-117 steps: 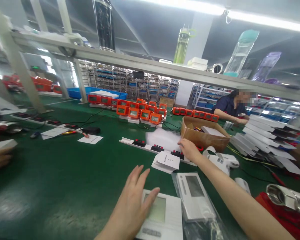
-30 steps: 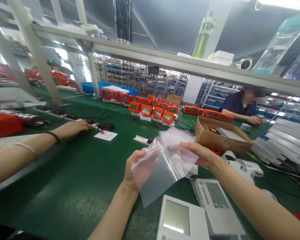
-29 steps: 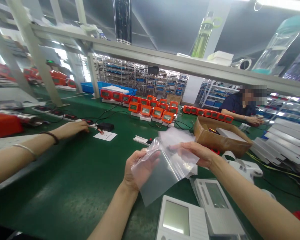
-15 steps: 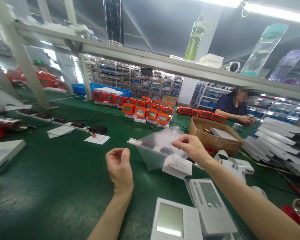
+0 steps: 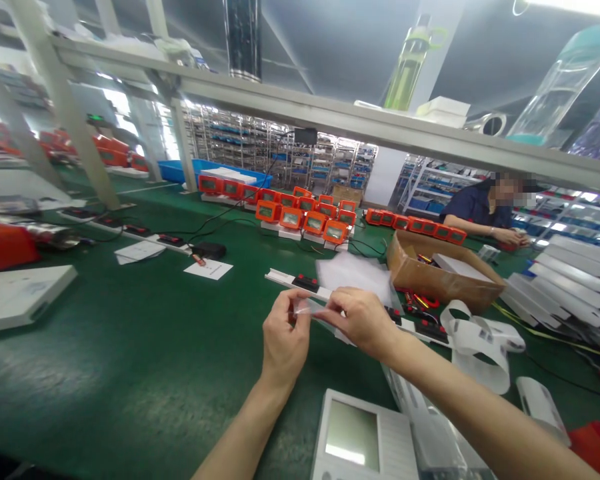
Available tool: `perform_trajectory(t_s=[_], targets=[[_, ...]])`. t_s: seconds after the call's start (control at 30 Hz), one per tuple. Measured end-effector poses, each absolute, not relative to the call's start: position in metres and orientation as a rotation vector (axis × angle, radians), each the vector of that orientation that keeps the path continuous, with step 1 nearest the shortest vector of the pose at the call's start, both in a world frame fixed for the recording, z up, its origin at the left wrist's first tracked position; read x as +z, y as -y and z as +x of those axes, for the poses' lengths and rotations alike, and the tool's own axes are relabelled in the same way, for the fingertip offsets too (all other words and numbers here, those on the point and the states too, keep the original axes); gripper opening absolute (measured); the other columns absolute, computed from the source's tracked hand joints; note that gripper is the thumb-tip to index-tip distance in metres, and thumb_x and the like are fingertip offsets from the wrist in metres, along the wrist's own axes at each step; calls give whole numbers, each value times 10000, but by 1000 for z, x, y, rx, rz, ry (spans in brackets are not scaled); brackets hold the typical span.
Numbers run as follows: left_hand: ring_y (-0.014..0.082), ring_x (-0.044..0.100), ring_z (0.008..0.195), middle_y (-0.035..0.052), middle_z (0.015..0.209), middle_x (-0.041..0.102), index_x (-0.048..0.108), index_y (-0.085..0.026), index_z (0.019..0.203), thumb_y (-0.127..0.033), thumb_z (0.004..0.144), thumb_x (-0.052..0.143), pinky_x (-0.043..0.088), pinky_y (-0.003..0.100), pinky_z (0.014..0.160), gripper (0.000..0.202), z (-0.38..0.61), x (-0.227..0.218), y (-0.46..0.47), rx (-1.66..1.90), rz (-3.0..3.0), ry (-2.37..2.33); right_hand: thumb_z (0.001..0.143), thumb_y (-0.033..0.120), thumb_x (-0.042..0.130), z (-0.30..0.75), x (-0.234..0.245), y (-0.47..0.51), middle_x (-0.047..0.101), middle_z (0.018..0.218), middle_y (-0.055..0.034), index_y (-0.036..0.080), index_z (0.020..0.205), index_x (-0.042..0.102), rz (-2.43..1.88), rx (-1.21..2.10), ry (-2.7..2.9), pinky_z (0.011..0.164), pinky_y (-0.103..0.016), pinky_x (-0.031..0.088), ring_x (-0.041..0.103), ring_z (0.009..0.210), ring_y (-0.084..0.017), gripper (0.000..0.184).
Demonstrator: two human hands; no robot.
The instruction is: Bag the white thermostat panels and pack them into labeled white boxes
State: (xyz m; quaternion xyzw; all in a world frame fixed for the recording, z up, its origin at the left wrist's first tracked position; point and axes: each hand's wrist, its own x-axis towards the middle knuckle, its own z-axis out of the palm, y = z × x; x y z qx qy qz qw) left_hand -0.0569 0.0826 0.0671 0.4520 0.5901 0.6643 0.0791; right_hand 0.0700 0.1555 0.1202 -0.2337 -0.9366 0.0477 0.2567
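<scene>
Pinching a clear plastic bag [image 5: 307, 308], both hands' grips hover over the green factory bench [image 5: 130, 347].

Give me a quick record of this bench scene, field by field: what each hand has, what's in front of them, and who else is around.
left hand: pinches the near edge of a clear plastic bag
right hand: grips the same bag from the other side
below the hands: white device with a grey screen lying flat on the green mat
behind the hands: stack of clear bags, cardboard box
farther back: rows of orange units
other person: seated at the far right, hands on the bench
</scene>
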Motion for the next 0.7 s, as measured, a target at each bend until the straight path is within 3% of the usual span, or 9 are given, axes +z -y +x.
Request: perform_trajectory(t_s=[0.1,0.17,0.3,0.4,0.5,0.6,0.7], targets=[[114,547,618,-21,752,570,559,-197,944,-225,863,476,440,219,591,120,-57,66,-82,1995,1346,-1763,909,293,564,74,123,-161,599,625,13,176,649,580,-626,88,2527,566,-232,362,535,582,-122,286],[108,518,569,-39,692,540,557,-197,943,-178,830,491,421,208,554,132,-55,66,-81,1979,1381,-1779,897,243,577,77,126,-165,614,645,7,173,678,601,-627,36,2494,578,-232,380,549,593,-125,231],[105,462,527,-52,631,470,553,-189,924,-109,784,499,384,200,505,169,-51,67,-80,1979,1604,-1852,920,204,520,83,138,-161,651,817,-58,153,854,645,-582,-132,2366,706,-275,421,577,773,-174,150],[124,481,617,-12,738,486,550,-170,949,-108,787,531,417,226,571,174,-51,67,-79,2073,1790,-1937,939,177,467,85,146,-153,648,839,-72,145,910,646,-321,-443,2296,723,-295,422,541,781,-184,185],[169,500,770,47,880,483,578,-169,907,-192,807,600,443,272,675,105,-53,64,-81,2134,1908,-2102,941,135,434,82,145,-148,625,767,-55,153,851,642,-155,-644,2356,659,-299,411,505,704,-182,227],[188,505,806,40,850,503,562,-191,790,-227,845,574,433,286,704,67,-54,61,-83,1944,1990,-2177,936,261,502,84,136,-153,636,854,-61,156,949,622,-302,-445,2504,718,-305,440,542,806,-199,161],[177,521,755,15,775,526,504,-201,740,-211,869,521,411,276,669,130,-54,58,-85,1775,1931,-2159,876,458,574,100,122,-165,628,1043,-92,148,1132,557,-740,-124,2601,843,-325,453,558,967,-217,402]])
